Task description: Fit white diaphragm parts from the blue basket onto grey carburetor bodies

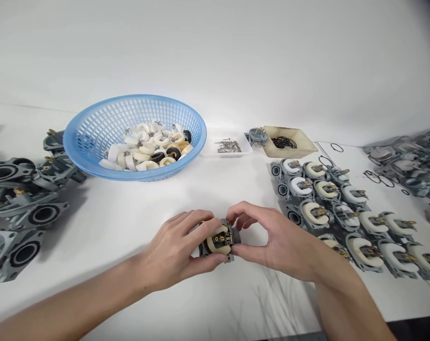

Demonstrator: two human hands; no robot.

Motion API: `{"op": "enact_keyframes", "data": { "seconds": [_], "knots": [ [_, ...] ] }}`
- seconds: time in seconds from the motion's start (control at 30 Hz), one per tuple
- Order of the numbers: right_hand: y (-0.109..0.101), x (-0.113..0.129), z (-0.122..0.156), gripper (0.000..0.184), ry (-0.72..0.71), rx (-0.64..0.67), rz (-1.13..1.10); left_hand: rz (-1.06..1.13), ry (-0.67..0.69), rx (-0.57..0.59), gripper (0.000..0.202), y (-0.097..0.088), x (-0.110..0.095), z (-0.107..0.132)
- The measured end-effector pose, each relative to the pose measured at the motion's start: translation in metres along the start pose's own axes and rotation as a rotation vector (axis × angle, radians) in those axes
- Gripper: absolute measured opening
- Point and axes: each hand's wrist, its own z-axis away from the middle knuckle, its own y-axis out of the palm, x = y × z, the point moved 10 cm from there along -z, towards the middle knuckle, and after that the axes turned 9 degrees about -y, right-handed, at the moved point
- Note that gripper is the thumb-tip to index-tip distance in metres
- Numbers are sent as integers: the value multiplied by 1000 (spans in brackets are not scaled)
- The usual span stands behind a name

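Observation:
A grey metal carburetor (231, 235) with a cream C-shaped float (212, 242) on top is between my hands at the front middle of the table. Brass parts show inside the float's curve. My left hand (181, 244) grips the carburetor from the left, its thumb along the near edge and its fingers over the far side and the float. On the other side my right hand (268, 237) pinches the dark round end of the body between thumb and fingers. Parts of the carburetor are covered by my fingers.
A blue basket (134, 176) of white, cream and black floats stands behind. Beside it are a white tray (245, 150) of small pins and a cream box (300, 150) with black rings. Carburetors with floats (316, 215) fill the right; bare carburetor bodies (26, 203) are heaped left.

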Motion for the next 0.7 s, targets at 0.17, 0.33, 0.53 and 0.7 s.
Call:
{"op": "enact_keyframes", "data": {
  "seconds": [0.17,0.33,0.53,0.7],
  "knots": [
    [-2,4,-2,28,-31,-18,-11,9,1,17,37,2,0,1],
    [-3,9,-3,20,-66,-31,-2,19,5,10,36,-1,-2,-1],
    [-3,9,-3,23,-76,-34,4,8,7,-4,37,-2,-1,0],
    [-1,9,-1,22,-83,-31,3,-6,15,-22,38,-2,-1,0]
  ]
}}
